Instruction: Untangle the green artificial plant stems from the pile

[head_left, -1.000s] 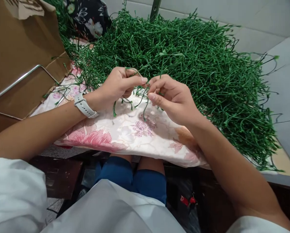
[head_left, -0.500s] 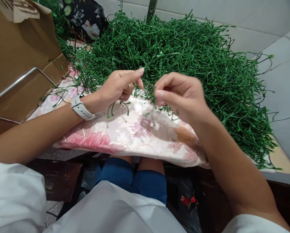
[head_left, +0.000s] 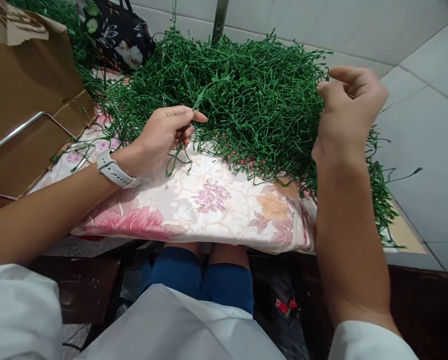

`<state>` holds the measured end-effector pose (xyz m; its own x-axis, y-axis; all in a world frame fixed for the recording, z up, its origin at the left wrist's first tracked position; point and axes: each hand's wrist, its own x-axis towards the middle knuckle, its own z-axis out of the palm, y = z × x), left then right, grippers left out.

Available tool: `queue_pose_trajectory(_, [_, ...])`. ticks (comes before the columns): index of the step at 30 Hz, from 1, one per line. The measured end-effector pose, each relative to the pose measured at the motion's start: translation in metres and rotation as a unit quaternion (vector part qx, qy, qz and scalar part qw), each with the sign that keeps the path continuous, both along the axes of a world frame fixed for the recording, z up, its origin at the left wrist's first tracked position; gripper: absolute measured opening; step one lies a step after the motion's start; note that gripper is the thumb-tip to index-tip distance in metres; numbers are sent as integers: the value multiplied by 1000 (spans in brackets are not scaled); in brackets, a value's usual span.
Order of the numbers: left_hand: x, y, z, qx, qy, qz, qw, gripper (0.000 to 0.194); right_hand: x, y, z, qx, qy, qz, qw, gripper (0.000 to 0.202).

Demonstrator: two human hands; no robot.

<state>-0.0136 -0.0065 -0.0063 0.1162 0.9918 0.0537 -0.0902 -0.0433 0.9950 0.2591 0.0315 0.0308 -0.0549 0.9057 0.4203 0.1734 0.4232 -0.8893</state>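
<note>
My left hand [head_left: 171,130] is closed around a few thin green stems [head_left: 174,162], with their ends hanging below the fist and some rising above the thumb. It hovers over the near edge of a large tangled heap of green stems [head_left: 239,105]. My right hand [head_left: 351,95] is raised at the heap's right side, thumb and forefinger curled towards each other. A dark thin strand shows by those fingertips, but whether they grip it is unclear. Floral cloth [head_left: 212,220] covers the table under the heap.
At left stands a cardboard box [head_left: 24,95], with a bent metal rod [head_left: 17,132] in front of it. A black floral bag [head_left: 122,40] sits at the back left. Behind the heap are a tiled wall [head_left: 302,25] and a metal upright [head_left: 219,22].
My right hand has moved away from the left, out to the right and up. The left hand stays near its place, still holding stems. The view has shifted slightly.
</note>
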Motion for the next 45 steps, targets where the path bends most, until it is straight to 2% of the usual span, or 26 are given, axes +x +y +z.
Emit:
queue_pose_trajectory(4, [2, -3, -1, 14, 2, -4, 1000, 14, -7, -9, -9, 45, -2, 10, 999, 31])
queue_pose_trajectory(7, [2, -3, 1, 17, -18, -5, 1000, 11, -16, -13, -18, 157, 30, -23, 987, 28])
queue_pose_trajectory(9, [2, -4, 3, 12, -37, -8, 999, 7, -27, -18, -28, 199, 13, 2, 980, 24])
queue_pose_trajectory(12, [3, -6, 6, 7, -54, -16, 998, 6, -47, -29, -44, 161, -99, 134, 973, 25])
queue_pose_trajectory(15, [4, -7, 7, 13, -49, -19, 999, 9, -61, -37, -58, 160, -150, 209, 953, 30])
queue_pose_trajectory(19, [3, -5, 2, 33, -35, -38, 998, 18, -65, -36, -65, 156, -131, 224, 953, 31])
queue_pose_trajectory(23, [1, -3, -5, 48, -10, -97, 994, 31, -60, -31, -64, 130, -94, 222, 962, 33])
queue_pose_trajectory(25, [1, -3, -7, 54, -6, -106, 993, 28, -59, -30, -64, 121, -101, 235, 959, 34])
queue_pose_trajectory(27, [1, -2, -7, 58, -17, -99, 993, 17, -59, -30, -65, 114, -109, 258, 953, 34])
queue_pose_trajectory(30, [1, -3, -4, 34, -33, -119, 992, 9, -60, -30, -69, 95, -107, 282, 949, 38])
queue_pose_trajectory(33, [0, -4, -1, 20, -30, -133, 990, 13, -61, -31, -71, 81, -108, 288, 948, 36])
queue_pose_trajectory(36, [1, -6, -1, 31, -30, -117, 992, 23, -61, -32, -70, 97, -110, 294, 945, 26])
queue_pose_trajectory(42, [8, -12, -2, -20, -75, -139, 987, 33, -62, -33, -65, 119, -121, 343, 924, 12])
queue_pose_trajectory(45, [5, -10, 0, -45, -90, -147, 984, 41, -62, -37, -65, 124, -148, 404, 894, 13])
